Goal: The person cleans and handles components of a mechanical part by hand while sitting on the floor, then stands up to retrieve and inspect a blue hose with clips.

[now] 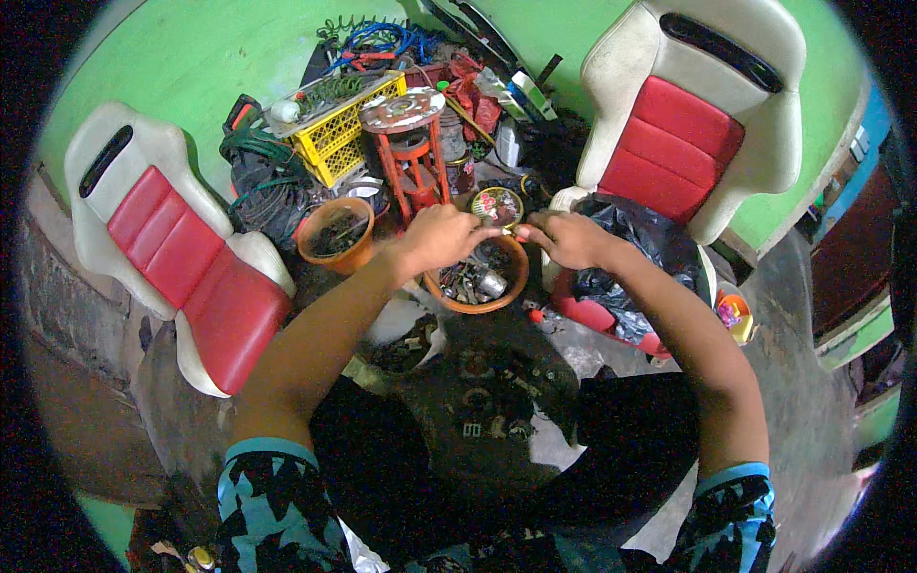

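Observation:
Both my arms reach forward, and my hands meet above a round orange-brown pot (475, 308) full of mixed metal parts. My left hand (445, 239) is closed in a pinch, its fingertips pointing right. Opposite it, my right hand (570, 239) is closed too, its fingertips almost touching the left ones. A small pale piece shows between the fingertips, too small to name. Just behind the hands stands a round tub (498, 203) with a colourful edge. Among the parts in the pot lies a silvery metal cylinder (492, 284).
Red-and-white car seats stand on the left (205, 277) and the right (673, 143); a black plastic bag (626, 258) lies on the right one. Another orange pot (336, 250), a red metal stand (409, 158) and a yellow crate (330, 153) are behind. A pale container (403, 334) holds small parts.

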